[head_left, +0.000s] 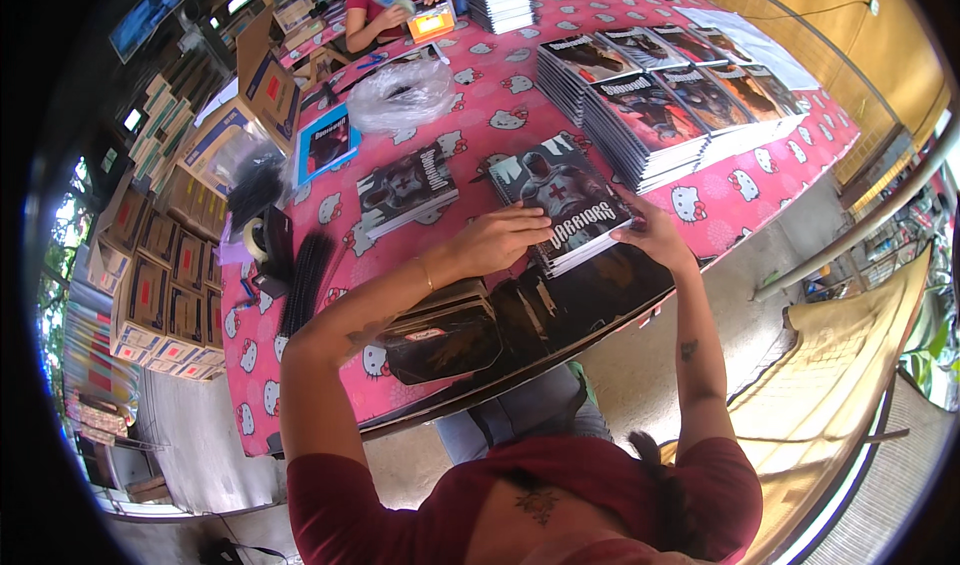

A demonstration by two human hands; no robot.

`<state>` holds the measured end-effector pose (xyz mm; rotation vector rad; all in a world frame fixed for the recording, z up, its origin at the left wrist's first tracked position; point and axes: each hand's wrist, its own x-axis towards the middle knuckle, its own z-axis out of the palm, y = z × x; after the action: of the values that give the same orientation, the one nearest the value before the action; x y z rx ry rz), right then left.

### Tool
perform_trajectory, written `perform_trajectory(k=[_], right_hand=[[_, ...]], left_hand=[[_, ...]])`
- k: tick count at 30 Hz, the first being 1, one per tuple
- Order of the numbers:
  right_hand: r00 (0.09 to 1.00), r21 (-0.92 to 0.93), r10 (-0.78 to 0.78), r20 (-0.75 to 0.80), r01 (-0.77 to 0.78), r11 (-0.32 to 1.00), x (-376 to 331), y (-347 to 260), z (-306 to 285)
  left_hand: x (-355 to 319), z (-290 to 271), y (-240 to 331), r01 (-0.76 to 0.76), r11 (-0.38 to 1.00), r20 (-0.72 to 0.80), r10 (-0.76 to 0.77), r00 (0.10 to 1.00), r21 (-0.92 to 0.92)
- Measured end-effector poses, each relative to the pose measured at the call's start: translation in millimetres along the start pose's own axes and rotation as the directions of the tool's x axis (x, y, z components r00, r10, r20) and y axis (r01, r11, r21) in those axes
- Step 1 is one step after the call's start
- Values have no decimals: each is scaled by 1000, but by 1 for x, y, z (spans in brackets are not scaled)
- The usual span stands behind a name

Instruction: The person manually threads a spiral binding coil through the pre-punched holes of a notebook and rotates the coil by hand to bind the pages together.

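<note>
A small stack of spiral-bound notebooks (557, 190) lies in front of me, its top cover dark grey with an armoured figure and a red cross. My left hand (508, 233) rests on the lower left of that cover, fingers stretched flat and close together. At the stack's right edge my right hand (652, 231) grips it, thumb by the cover and the other fingers along the side. Left of it lies another low stack of notebooks (405, 187) with a similar cover. Below my left wrist sits a dark, worn box-like block (440, 335).
Tall notebook stacks (650, 115) stand at the right. Clear plastic wrap (400, 97), a blue-edged sheet (328, 145), black binding coils (308, 275) and a tape dispenser (262, 240) lie leftward. Cardboard boxes (165, 275) are piled beyond the pink table (480, 115). A co-worker (385, 5) works opposite.
</note>
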<state>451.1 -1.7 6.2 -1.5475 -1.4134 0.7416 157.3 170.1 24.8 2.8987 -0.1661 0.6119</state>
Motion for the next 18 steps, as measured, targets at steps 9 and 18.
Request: perform_trajectory(k=[9,18], right_hand=[[843,-256,-309,-440,212,943,-37,-46,-12],[797,-111,-578,-176,568,816,0,-139,122]], left_hand=[[-154,-56,-85,569,744,-179,-543,821,352],[-101,-120,-14,626,737,-394,-513,763,254]])
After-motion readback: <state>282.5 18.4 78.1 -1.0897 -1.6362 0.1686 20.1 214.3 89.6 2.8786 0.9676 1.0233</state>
